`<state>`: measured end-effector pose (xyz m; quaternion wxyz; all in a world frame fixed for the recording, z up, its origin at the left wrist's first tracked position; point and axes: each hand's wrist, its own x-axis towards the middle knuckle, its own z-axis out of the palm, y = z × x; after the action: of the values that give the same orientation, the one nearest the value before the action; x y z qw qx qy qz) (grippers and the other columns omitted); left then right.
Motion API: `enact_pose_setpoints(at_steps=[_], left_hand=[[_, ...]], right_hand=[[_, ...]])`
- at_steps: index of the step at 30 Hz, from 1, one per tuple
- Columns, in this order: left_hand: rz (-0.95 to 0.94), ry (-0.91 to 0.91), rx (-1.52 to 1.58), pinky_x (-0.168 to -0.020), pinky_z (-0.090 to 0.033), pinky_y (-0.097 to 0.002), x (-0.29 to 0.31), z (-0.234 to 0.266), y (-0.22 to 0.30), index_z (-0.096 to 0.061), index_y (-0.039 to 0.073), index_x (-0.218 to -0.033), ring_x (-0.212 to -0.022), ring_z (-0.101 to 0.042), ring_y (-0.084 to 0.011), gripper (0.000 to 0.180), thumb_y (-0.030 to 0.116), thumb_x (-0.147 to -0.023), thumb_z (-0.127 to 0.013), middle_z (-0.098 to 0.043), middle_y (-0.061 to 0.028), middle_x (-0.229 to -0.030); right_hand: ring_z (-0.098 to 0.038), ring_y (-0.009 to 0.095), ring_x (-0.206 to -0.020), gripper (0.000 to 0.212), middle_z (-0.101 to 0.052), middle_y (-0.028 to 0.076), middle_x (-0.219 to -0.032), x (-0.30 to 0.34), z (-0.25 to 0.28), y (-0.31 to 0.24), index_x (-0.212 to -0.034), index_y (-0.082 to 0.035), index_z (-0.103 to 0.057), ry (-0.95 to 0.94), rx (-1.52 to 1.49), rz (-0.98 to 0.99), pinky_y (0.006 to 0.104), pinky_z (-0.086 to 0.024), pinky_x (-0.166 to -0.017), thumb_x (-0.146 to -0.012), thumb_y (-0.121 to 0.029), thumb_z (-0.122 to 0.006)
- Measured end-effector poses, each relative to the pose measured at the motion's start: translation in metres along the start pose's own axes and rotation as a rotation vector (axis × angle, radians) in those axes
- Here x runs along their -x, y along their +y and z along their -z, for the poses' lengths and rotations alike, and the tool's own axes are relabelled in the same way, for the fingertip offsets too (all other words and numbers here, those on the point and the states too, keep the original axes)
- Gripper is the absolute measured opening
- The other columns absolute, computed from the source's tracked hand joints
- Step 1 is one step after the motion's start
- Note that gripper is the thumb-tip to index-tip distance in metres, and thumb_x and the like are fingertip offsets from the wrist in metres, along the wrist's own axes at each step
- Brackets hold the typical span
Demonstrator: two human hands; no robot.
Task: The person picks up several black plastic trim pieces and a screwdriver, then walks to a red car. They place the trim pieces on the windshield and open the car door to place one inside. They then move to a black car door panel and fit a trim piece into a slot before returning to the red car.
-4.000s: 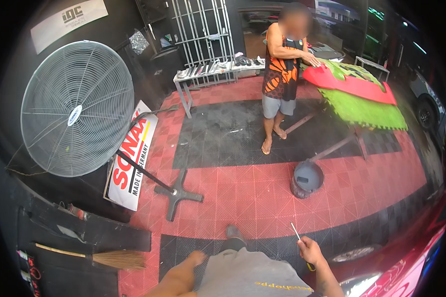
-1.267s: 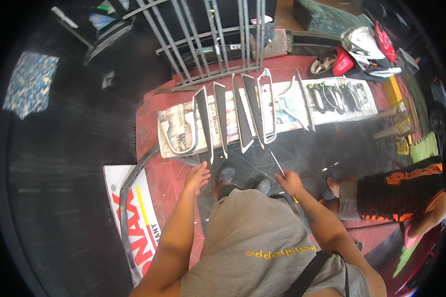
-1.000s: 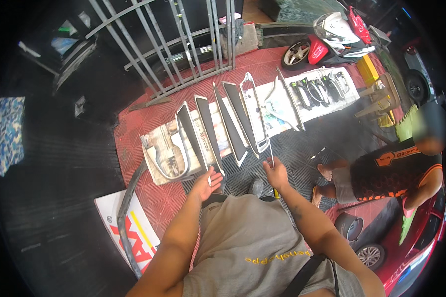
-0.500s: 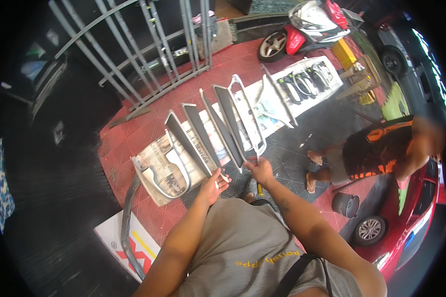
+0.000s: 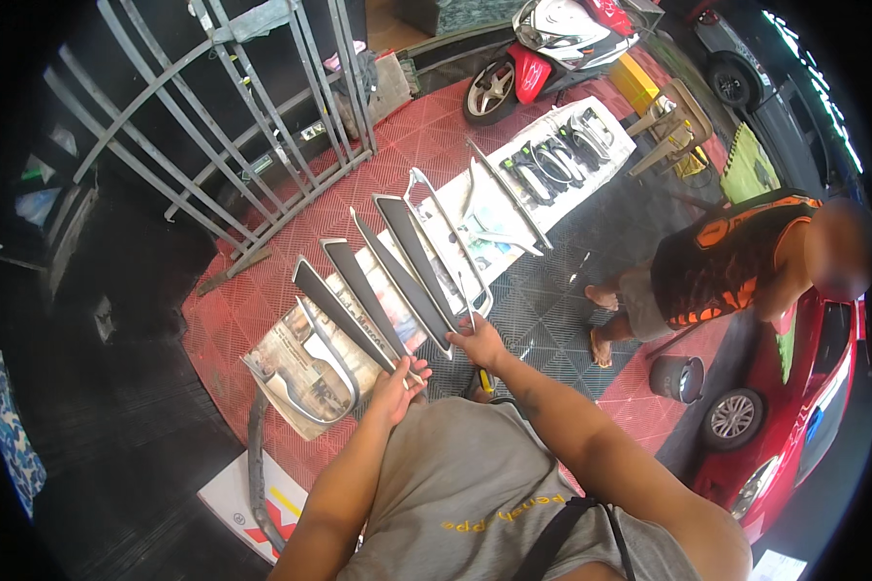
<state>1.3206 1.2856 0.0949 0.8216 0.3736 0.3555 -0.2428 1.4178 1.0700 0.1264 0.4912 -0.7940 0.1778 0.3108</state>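
Observation:
Dark long trim panels with pale edges lie side by side across newspaper. My left hand (image 5: 395,389) is at the near end of the leftmost dark panel (image 5: 344,312), fingers curled around something small and pale that I cannot make out. My right hand (image 5: 479,345) is closed around a thin pale strip (image 5: 467,295), beside the near end of another dark panel (image 5: 415,250). Left of my left hand lies a curved silver-white trim piece (image 5: 337,360). A pale looped frame (image 5: 482,295) reaches toward my right hand from beyond.
Newspaper (image 5: 279,360) lies under the parts on red and grey floor tiles. Black parts (image 5: 564,155) rest at the far right end. A metal rack (image 5: 310,189) and a scooter (image 5: 543,58) stand beyond. On the right are another person (image 5: 722,261), a bucket (image 5: 676,378) and a red car (image 5: 794,407).
The view has shifted, so the panels and floor appear further left and slightly lower. Both hands stay near the same panel ends. The other person has shifted slightly.

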Motion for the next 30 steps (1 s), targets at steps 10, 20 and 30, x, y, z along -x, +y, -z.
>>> enact_pose_setpoints(at_steps=[10,20,30], left_hand=[[0.015,-0.008,-0.119,-0.090,-0.055,-0.0400,0.027,0.012,0.026,-0.059,0.011,-0.120,-0.108,-0.071,-0.0247,0.027,0.035,-0.110,-0.057,-0.072,-0.0110,-0.120],[-0.017,-0.064,-0.068,-0.094,-0.055,-0.0425,0.042,0.029,0.044,-0.056,0.010,-0.126,-0.114,-0.068,-0.0291,0.030,0.035,-0.110,-0.055,-0.067,-0.0132,-0.124],[-0.103,-0.025,-0.078,-0.093,-0.055,-0.0416,0.057,0.038,0.070,-0.055,0.008,-0.125,-0.111,-0.070,-0.0292,0.030,0.034,-0.110,-0.055,-0.067,-0.0137,-0.120]], right_hand=[[-0.050,0.014,-0.048,0.064,-0.064,0.008,-0.080,-0.018,-0.009,0.017,-0.145,0.000,-0.049,-0.111,-0.199,-0.034,0.0321,-0.042,-0.042,-0.095,-0.028,-0.077],[-0.050,0.011,-0.051,0.059,-0.067,0.003,-0.087,-0.019,-0.003,0.018,-0.138,0.001,-0.057,-0.208,-0.353,-0.119,0.0284,-0.045,-0.047,-0.093,-0.030,-0.081],[-0.049,0.009,-0.056,0.048,-0.060,0.000,-0.082,-0.002,-0.004,-0.003,-0.128,0.001,-0.060,-0.208,-0.466,-0.125,0.0266,-0.046,-0.051,-0.092,-0.020,-0.083]])
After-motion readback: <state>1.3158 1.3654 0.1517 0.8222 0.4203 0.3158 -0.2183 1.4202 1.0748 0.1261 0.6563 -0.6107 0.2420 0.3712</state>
